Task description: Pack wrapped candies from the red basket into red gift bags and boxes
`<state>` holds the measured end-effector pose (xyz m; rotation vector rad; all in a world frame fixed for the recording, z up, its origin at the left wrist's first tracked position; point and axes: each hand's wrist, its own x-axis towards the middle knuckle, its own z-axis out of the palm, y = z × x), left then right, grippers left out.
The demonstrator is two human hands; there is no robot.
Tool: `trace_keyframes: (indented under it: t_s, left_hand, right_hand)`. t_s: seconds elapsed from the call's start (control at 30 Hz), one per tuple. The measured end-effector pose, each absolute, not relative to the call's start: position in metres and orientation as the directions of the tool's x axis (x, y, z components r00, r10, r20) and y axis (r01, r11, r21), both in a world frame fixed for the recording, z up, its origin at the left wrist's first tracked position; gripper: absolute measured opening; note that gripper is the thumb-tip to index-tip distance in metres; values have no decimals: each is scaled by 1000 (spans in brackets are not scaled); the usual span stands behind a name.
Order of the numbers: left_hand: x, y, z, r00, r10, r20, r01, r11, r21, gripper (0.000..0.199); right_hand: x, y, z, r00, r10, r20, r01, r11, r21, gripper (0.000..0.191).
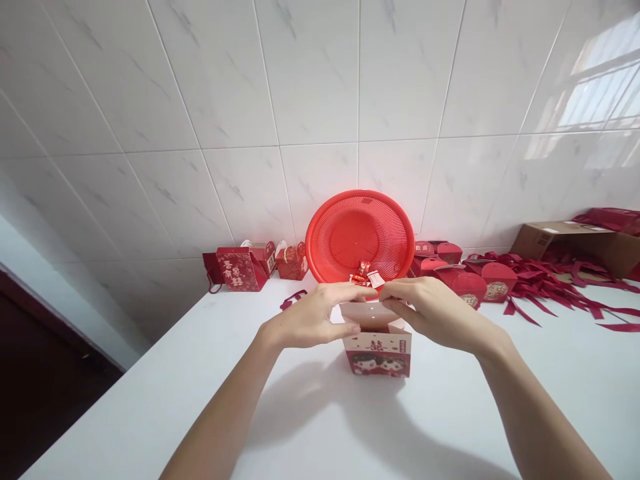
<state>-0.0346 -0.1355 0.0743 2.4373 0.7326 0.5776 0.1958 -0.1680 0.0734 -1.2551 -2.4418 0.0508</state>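
Observation:
A small paper candy box [379,359], red below and cream above with two cartoon figures, stands upright on the white table with its top unfolded. My left hand [320,313] is at its left side, the thumb by the front opening and the fingers along the raised back flap. From the right, my right hand [425,308] holds the same flap's upper edge with bent fingers. The fingertips of both hands nearly meet above the box. What lies inside the box is hidden.
Behind the box a red plastic basket [320,233] leans against the tiled wall, with a few wrapped candies [361,272] in it. Red gift boxes [240,270] stand left; more red boxes [495,280], red ribbons [540,283] and an open cardboard carton [555,240] lie right.

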Motion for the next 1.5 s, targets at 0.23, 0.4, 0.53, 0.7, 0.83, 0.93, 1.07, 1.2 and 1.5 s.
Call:
trace_keyframes:
  t_s: [0.23,0.4,0.53,0.7,0.83,0.93,1.07,1.2,1.5]
  left_hand:
    - [-35,-131,73,737,614,282,357,-708,609,16]
    - [-32,-127,68,756,616,220,414,-711,568,17]
    - [-30,-125,63,752,634,180,445,-689,572,23]
    - [-30,-123,60,726,669,158,474,-654,589,28]
    - [-31,-123,61,719,685,114,495,-620,609,37]
    - [-32,-123,62,723,687,78,499,-596,628,42]
    - [-33,-122,62,726,687,46,508,-579,638,44]
    - [-34,-120,61,723,691,15,519,-558,648,48]
    - [-36,-116,58,735,678,1,498,-540,679,51]
  right_hand:
    - [197,-167,76,-484,816,315,773,568,-283,28]
    - [195,-163,70,-482,832,275,797,546,-256,28]
    - [195,-161,68,-440,866,239,821,496,-283,23]
    - [201,-164,69,-466,839,281,753,543,-372,16]
    - [203,-163,68,-477,858,191,772,513,-375,16]
    - [202,-161,67,-470,868,161,776,494,-392,20]
    - [204,-160,65,-482,863,152,765,499,-407,22]
    - [205,-158,65,-487,865,120,766,489,-418,18]
    - [210,-159,67,-461,887,18,803,426,-416,15]
